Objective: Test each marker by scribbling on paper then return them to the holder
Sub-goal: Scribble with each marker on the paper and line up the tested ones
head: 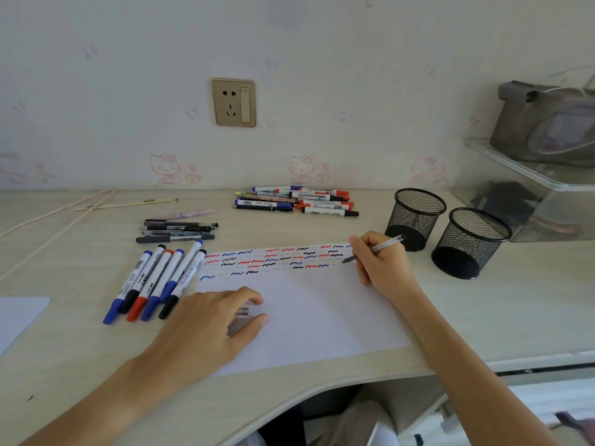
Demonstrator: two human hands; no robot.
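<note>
The right hand (pixel 383 262) held a thin pen (pixel 375 248) in a writing grip, fingers curled round the clear barrel, its dark tip touching the paper (pixel 309 317) at the right end of the scribble rows (pixel 273 259). Those rows of red, blue and black squiggles ran across the sheet's far edge. The left hand (pixel 209 329) lay palm down on the near-left part of the paper, with a clear cap (pixel 242 312) pinched between thumb and curled fingers.

Taking the paper as the clock's centre, six whiteboard markers (pixel 154 281) lay side by side on the table (pixel 483 317) at about nine o'clock, capped in blue, black and red, the nearest one touching the sheet's left edge. Beyond them, at ten o'clock, lay a small pile of dark pens (pixel 177 231), and a pink pen (pixel 186 215) just behind it. At twelve o'clock, near the wall, sat a larger heap of mixed markers (pixel 296 202). Two black mesh holders (pixel 415 217) stood at two o'clock, close together; no pens showed in either. The right hand's pen pointed its back end toward the nearer-left one.

A second sheet (pixel 19 317) lay at the table's left edge, at nine o'clock. A wall socket (pixel 233 103) sat above, at twelve o'clock.
</note>
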